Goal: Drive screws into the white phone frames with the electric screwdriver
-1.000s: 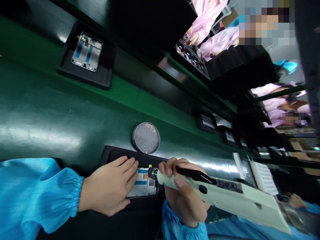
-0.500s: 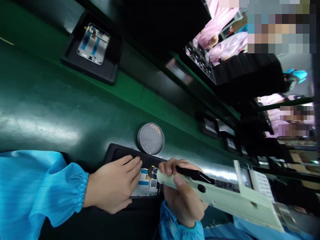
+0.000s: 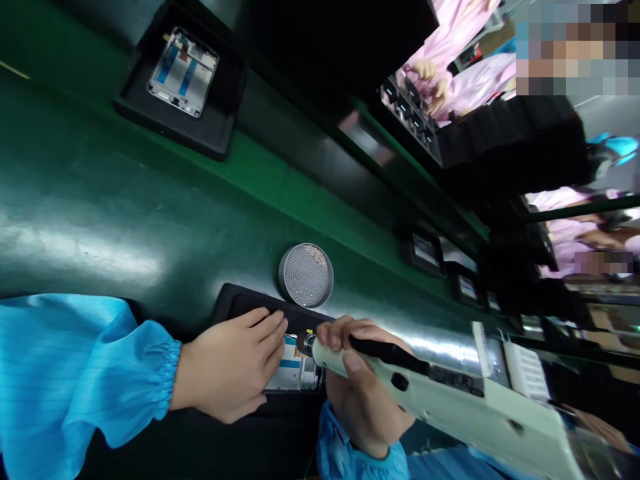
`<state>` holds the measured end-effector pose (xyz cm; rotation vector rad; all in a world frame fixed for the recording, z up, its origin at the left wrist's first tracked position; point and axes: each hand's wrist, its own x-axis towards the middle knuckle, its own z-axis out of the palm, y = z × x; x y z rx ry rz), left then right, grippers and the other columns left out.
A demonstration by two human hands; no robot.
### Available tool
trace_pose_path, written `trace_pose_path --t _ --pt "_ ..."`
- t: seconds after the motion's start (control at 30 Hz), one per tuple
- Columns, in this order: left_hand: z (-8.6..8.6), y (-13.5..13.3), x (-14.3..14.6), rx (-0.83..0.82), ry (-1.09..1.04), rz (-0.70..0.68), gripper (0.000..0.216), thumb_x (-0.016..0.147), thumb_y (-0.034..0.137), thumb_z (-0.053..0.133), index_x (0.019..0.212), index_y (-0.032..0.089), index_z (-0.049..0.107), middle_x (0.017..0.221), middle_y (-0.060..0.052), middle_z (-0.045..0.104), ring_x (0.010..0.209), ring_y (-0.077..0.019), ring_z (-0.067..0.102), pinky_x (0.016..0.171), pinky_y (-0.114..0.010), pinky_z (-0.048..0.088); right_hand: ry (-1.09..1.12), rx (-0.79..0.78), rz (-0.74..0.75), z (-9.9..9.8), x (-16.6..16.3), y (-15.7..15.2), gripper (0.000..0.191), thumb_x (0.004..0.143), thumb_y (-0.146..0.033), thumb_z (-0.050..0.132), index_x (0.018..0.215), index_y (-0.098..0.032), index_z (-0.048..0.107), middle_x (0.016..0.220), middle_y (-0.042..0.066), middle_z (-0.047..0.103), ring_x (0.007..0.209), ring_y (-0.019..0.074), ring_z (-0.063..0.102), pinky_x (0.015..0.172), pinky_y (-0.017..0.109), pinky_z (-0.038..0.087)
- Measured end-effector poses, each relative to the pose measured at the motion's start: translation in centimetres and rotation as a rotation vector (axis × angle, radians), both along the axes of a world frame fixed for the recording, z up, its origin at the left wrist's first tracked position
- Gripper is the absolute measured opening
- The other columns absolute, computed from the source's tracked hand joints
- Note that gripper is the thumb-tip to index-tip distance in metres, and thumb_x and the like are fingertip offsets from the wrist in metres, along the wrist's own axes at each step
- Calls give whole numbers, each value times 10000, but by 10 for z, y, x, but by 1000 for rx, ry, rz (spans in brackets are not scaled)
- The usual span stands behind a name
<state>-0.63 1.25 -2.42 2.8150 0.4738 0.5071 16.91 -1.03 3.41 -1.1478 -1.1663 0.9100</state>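
My left hand [image 3: 235,365] lies over the left part of a silver phone frame [image 3: 295,379], its fingers stretched out and close together. The frame sits in a black tray [image 3: 230,297] and shows blue strips and a small yellow tab. In my right hand [image 3: 367,387] is a pale green electric screwdriver [image 3: 465,407], with fingers wrapped around its front end and the thumb near its black lever. Its brown-collared nose is over the phone frame beside my left fingertips. Whether the bit touches a screw, I cannot tell.
A round dish [image 3: 306,275] of tiny screws stands just behind the tray. Farther back, another black tray [image 3: 220,143] carries a second phone frame [image 3: 184,72]. Several more trays line the belt at right. People in pink sleeves [image 3: 490,83] work across from me.
The screwdriver's nose has shifted slightly left over the phone frame, nearer my left fingertips. My left hand stays on the frame. The head view has moved a little.
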Motion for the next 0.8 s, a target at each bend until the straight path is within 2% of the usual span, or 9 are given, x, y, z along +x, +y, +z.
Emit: trace_pose_path --t 0.23,0.6,0.73,0.8 --pt "3 1 0 7 0 -3 667 858 540 585 1259 8 624 1326 -263 590 1251 -396 547 1056 -493 373 29 39 23 -2 -3 4 171 793 -100 622 930 -194 663 739 -1 552 706 142 552 615 316 475" --pt "-2 3 0 0 -7 9 695 866 595 595 1238 9 630 1324 -263 593 1254 -395 549 1058 -492 400 53 29 20 -4 8 10 168 761 -155 650 914 -220 673 730 -5 574 679 140 570 593 311 486" --pt "0 3 1 35 17 10 633 845 538 665 1201 15 636 1307 -271 599 1234 -402 562 1037 -493 437 142 25 -191 19 35 33 172 675 -181 681 842 -188 638 627 -34 517 630 121 554 606 298 488" --pt "2 1 2 9 33 21 594 797 493 738 1161 33 642 1272 -255 621 1216 -397 571 1022 -486 460 168 57 -305 34 51 46 240 607 -191 690 833 -184 609 594 -55 462 603 111 525 609 293 484"
